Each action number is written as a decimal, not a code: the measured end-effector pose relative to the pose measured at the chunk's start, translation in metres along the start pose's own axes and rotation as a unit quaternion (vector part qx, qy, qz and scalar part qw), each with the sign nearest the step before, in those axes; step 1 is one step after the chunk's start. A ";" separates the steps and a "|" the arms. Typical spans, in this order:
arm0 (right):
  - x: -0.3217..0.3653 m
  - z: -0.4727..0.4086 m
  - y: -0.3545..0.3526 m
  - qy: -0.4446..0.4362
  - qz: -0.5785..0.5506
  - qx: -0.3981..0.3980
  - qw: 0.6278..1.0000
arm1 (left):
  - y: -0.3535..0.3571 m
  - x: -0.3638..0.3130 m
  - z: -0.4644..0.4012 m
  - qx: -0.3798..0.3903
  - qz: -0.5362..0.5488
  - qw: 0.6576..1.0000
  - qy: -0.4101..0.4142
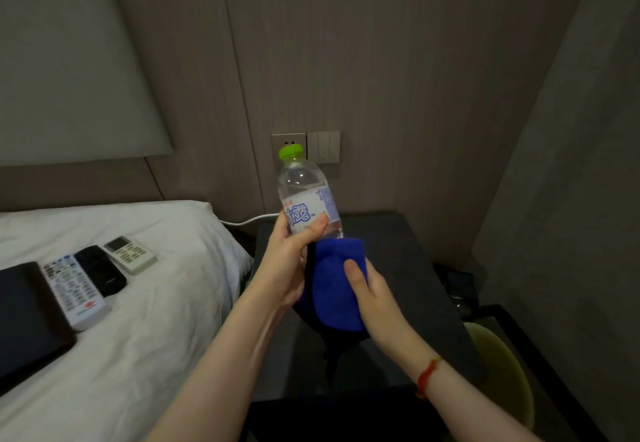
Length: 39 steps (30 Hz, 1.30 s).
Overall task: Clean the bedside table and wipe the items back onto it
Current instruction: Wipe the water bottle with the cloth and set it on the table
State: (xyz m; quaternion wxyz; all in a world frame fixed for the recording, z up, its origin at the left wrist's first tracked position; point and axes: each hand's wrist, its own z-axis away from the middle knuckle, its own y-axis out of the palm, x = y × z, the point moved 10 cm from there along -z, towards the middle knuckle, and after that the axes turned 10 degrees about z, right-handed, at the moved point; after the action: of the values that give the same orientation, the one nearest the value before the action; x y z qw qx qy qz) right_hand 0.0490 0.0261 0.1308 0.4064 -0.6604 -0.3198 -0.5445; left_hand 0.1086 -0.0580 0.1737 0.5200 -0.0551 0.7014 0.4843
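A clear water bottle with a green cap and a white-blue label is held upright above the dark bedside table. My left hand grips it around the lower body, thumb on the label. My right hand presses a blue cloth against the bottle's bottom part, which the cloth hides. The cloth's dark end hangs down toward the table top.
On the white bed to the left lie a white remote, a black remote, a pale remote and a black flat object. A wall socket and switches sit behind the bottle. A yellow-green bin stands at the right.
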 end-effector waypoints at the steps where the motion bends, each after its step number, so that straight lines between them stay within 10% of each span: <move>1: -0.003 -0.004 -0.007 0.011 0.030 -0.026 0.999 | -0.001 -0.001 -0.003 -0.011 -0.004 1.000 0.016; 5: -0.024 -0.037 -0.047 0.085 0.114 -0.173 0.975 | 0.009 -0.016 -0.028 -0.023 -0.072 0.990 0.121; 12: -0.046 -0.095 -0.105 0.255 -0.137 -0.242 0.926 | 0.032 -0.019 -0.103 0.012 -0.160 0.977 0.138; 39: -0.109 -0.150 -0.208 0.208 -0.212 -0.293 0.909 | -0.043 0.126 -0.291 -0.135 -0.345 0.924 0.098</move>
State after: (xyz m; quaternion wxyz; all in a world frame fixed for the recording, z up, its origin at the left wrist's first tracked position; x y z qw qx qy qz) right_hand -0.2220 -0.0081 0.0747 0.1272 -0.5376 -0.1869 -0.8123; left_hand -0.1202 -0.2411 0.0460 0.5711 -0.4103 0.6147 0.3573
